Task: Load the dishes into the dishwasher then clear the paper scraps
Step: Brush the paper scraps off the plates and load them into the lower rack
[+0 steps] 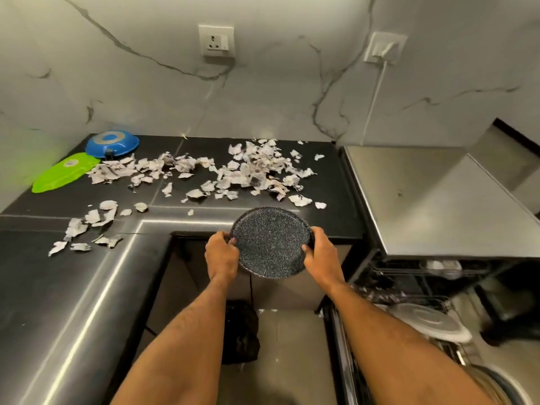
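Head cam shows both hands on a dark speckled plate (273,242), held up in the air just past the counter (73,287) edge. Left hand (221,256) has its fingers curled round the left rim, right hand (322,257) clamps the right rim with the thumb on top. Paper scraps (233,171) are all over the black counter, and the open dishwasher (423,302) sits off to the right.

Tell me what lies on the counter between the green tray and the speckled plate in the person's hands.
In the head view, torn paper scraps are strewn over the black counter between the green tray and the speckled plate.
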`<state>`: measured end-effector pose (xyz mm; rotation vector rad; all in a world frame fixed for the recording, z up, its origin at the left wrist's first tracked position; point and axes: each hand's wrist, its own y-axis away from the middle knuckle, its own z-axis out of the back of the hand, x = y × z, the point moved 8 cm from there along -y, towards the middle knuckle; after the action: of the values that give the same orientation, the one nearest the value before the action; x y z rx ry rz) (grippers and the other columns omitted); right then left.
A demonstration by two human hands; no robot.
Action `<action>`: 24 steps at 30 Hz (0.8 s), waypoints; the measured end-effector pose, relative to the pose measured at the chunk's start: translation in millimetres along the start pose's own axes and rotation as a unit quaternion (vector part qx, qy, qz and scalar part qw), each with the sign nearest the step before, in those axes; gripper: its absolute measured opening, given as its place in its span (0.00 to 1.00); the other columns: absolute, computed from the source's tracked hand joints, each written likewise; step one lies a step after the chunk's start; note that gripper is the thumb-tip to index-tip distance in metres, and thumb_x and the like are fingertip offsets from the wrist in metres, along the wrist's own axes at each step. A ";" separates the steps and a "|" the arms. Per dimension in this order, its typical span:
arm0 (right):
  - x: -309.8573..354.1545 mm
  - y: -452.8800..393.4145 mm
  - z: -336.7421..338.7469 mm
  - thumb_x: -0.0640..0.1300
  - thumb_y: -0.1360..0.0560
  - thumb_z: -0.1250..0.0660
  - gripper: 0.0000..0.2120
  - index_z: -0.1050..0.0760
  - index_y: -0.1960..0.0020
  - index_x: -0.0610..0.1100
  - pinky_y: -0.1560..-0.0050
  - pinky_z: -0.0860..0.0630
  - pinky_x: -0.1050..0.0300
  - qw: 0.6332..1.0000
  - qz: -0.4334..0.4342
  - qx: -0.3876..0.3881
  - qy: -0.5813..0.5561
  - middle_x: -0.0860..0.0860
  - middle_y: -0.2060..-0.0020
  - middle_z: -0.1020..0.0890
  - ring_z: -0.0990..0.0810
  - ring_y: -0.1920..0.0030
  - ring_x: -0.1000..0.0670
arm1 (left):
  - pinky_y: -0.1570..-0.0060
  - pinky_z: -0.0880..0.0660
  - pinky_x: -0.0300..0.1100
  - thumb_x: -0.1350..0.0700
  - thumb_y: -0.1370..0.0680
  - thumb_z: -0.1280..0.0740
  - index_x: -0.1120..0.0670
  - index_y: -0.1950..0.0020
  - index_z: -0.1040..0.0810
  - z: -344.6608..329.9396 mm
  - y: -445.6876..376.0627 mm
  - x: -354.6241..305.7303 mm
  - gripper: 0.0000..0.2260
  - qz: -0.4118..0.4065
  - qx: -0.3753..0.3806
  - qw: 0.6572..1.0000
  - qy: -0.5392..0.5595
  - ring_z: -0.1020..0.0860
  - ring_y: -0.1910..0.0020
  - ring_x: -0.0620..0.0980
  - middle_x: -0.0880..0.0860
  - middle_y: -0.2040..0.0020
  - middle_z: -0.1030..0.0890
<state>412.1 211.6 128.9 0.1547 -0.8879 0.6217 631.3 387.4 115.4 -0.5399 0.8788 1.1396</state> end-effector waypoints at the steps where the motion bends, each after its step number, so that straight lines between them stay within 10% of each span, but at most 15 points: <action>1: -13.8 8.1 7.4 0.35 0.24 0.31 0.18 0.29 0.37 0.46 0.42 0.24 0.49 1.000 -0.013 -0.003 -0.002 0.49 0.46 0.18 0.20 0.44 0.46 | 0.49 0.26 0.45 0.58 0.20 0.31 0.56 0.46 0.19 -13.2 8.5 -0.6 0.05 -0.005 0.009 1.000 -0.008 0.20 0.48 0.52 0.53 0.48 0.18; 24: -462.7 263.7 155.0 0.43 0.23 0.31 0.10 0.29 0.46 0.40 0.58 0.23 0.40 0.948 -0.302 -0.043 0.091 0.37 0.54 0.18 0.19 0.52 0.32 | 0.44 0.24 0.51 0.59 0.19 0.34 0.59 0.39 0.20 -472.3 300.6 38.6 0.10 -0.117 0.350 0.913 -0.171 0.21 0.43 0.60 0.60 0.43 0.18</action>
<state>-59.3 163.4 -159.3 0.2721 -0.6385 0.0220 205.1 154.3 -165.7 0.1476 0.8190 0.6043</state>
